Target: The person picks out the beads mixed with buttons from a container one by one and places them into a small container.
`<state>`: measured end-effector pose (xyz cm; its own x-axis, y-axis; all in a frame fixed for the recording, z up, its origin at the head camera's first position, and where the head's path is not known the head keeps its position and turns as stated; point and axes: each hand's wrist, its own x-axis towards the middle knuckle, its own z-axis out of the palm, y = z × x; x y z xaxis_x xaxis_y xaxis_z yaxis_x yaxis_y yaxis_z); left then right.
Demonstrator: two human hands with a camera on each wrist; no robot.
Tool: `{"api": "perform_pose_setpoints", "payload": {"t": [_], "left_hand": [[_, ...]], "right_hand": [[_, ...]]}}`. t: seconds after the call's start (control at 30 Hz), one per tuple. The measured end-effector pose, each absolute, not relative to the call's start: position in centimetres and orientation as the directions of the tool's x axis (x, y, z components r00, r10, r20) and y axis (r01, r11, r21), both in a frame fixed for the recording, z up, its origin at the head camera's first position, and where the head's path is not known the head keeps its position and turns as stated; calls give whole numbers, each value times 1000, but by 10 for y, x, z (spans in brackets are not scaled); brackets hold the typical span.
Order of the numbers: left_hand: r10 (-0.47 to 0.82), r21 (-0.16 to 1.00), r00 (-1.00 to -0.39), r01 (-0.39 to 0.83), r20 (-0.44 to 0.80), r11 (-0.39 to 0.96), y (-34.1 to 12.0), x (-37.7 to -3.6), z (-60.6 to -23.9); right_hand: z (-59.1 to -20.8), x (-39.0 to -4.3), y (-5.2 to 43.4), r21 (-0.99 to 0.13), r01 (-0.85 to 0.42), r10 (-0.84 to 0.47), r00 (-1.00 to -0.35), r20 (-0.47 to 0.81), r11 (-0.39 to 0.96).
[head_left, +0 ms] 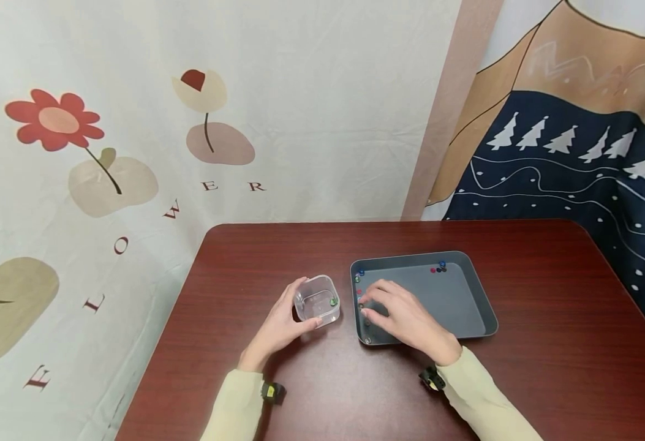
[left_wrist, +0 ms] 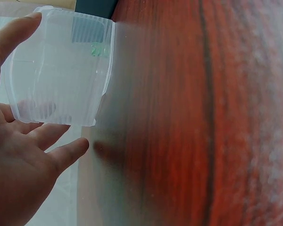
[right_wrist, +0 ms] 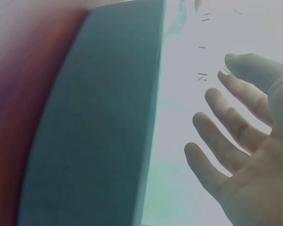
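Note:
My left hand [head_left: 280, 321] holds a clear plastic container [head_left: 323, 318] by its sides, tilted a little above the table. Inside the container, against its right wall, is one small green bead [head_left: 334, 301]. My right hand [head_left: 402, 315] is over the left end of the grey tray [head_left: 454, 306], thumb and index fingertips pinching a small bead [head_left: 361, 305]. Seen from the right wrist, the other fingers [right_wrist: 207, 125] are spread, above the tray rim. Several small beads lie along the tray's left side, among them a blue bead [head_left: 361, 272] and a clear one [head_left: 369, 341].
A small cluster of red, blue and dark beads [head_left: 440, 269] sits near the tray's back right corner. The reddish-brown table [head_left: 322, 392] ends at the back before a printed curtain [head_left: 328, 110]. The container stands just left of the tray.

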<state>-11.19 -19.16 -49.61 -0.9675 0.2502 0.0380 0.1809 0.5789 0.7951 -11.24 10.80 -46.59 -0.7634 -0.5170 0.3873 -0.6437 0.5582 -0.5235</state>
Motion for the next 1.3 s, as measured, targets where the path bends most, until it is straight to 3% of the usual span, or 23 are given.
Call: {"api": "perform_pose_setpoints", "payload": {"t": [0.5,1.3], "left_hand": [[253,797,-966,196,56,571,-191,-113,-499],[263,789,-964,189,37,584,-191,-115,-499]], "right_hand": [[-450,-114,89,-562,-641,-423,-768,481,524],[-463,-131,37,-587,-612,-413,-791,451,530]]}}
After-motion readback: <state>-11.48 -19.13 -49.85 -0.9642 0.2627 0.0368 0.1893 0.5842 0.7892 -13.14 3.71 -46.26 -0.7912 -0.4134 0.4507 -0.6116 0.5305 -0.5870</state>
